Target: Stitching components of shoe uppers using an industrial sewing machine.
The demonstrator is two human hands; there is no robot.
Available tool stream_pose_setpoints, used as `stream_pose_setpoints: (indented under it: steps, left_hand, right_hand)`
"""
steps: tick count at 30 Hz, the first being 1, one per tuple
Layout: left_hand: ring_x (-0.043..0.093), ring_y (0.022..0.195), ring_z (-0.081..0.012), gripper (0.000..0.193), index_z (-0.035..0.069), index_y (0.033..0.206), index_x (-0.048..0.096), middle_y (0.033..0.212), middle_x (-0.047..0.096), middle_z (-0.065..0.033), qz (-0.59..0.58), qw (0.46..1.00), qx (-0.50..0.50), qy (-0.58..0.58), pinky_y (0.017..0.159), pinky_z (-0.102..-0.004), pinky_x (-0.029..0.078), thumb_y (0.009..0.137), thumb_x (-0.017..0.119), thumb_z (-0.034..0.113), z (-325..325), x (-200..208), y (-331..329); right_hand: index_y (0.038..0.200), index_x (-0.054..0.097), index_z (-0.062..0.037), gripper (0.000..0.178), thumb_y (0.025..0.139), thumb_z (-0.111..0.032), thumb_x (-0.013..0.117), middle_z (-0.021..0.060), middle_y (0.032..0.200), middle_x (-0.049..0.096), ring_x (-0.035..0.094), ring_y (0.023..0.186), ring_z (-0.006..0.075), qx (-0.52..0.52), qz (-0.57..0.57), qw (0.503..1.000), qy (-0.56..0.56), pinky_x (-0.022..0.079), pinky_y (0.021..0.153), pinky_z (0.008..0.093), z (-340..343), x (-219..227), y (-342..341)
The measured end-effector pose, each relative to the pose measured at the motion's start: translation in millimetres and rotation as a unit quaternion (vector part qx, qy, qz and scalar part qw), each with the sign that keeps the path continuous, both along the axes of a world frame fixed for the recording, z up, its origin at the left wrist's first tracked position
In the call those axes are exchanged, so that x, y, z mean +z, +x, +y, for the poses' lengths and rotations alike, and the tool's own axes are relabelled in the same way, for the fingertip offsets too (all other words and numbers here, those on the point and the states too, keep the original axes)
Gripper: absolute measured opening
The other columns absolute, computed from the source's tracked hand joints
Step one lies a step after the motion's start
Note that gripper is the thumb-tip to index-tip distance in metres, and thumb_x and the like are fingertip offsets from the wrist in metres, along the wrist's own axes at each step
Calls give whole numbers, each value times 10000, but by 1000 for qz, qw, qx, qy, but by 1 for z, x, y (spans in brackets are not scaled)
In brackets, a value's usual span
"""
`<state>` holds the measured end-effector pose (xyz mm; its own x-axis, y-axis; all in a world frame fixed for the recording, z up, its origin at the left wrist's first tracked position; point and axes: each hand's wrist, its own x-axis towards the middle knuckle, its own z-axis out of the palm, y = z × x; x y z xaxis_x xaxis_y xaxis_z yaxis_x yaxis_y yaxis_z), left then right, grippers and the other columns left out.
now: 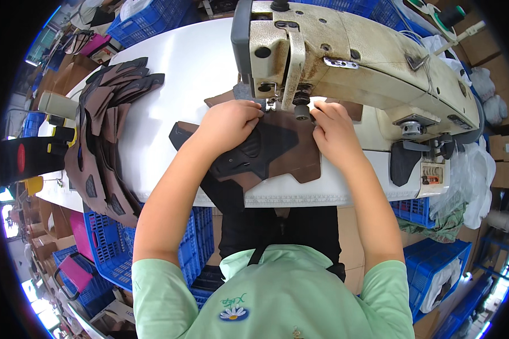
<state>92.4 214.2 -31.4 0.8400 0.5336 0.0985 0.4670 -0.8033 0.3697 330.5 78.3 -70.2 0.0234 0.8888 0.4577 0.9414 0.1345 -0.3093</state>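
The left hand [230, 123] lay pressed flat, fingers together, on a brown leather piece [291, 153] that carried a black overlay patch [254, 152]. The right hand [333, 131] pinched the far right part of the same piece, just beside the needle area of the worn cream sewing machine [345, 62]. The piece rested on the white table [175, 73], at the near edge and under the machine's head, between the two hands.

On the left of the table a long stack of cut brown pieces [104, 130] spilled over the near-left edge. Below it, near left, stood a blue plastic crate [116, 243]; what it held could not be made out. At the near right, another blue crate [444, 271] held white material. A third blue crate [147, 20] sat at the far left, its contents not discernible. Clear plastic bags [475, 181] hung at the right end of the table.
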Motion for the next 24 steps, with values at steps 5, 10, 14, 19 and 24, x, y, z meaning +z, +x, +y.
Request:
stream_pose_setpoints:
  steps: [5, 10, 14, 19, 24]
  left_hand:
    - [651, 1039, -315, 238, 50, 1035, 732, 1123, 703, -96, 39, 998, -16, -38, 880, -413, 528, 875, 583, 142, 6, 8, 0]
    - [658, 996, -332, 238, 31, 1015, 735, 1069, 711, -114, 52, 997, -20, -52, 871, -418, 529, 858, 592, 141, 8, 14, 7]
    - [656, 970, -341, 235, 27, 1008, 733, 1037, 707, -130, 58, 997, -16, -56, 850, -426, 528, 851, 602, 142, 8, 14, 7]
    - [667, 969, -321, 225, 53, 964, 750, 1061, 718, -98, 60, 997, -5, -39, 854, -424, 536, 860, 584, 165, 4, 16, 9]
    - [662, 997, -315, 230, 53, 971, 751, 1093, 712, -99, 61, 998, -9, -34, 872, -415, 536, 864, 581, 165, 4, 14, 7]
  right_hand:
    - [961, 669, -56, 197, 784, -116, 607, 82, 1053, 646, 542, 1158, 319, 0, -5, 999, -53, 420, 936, 488, 7, 12, -4]
    - [853, 692, -52, 157, 777, -165, 616, 112, 972, 658, 555, 1161, 332, 40, -97, 984, -145, 407, 988, 484, 1, 32, 17]
    - [872, 666, -55, 160, 741, -140, 627, 117, 979, 641, 547, 1187, 337, 135, -147, 969, -144, 391, 1057, 479, -12, 52, 29]
    - [922, 635, -66, 205, 721, -39, 607, 93, 1040, 625, 542, 1195, 327, 187, -239, 950, -78, 409, 1056, 457, -16, 49, 45]
    - [841, 641, -76, 125, 741, -13, 600, 65, 1074, 643, 550, 1174, 307, 223, -75, 955, -182, 454, 996, 426, -8, 63, 61]
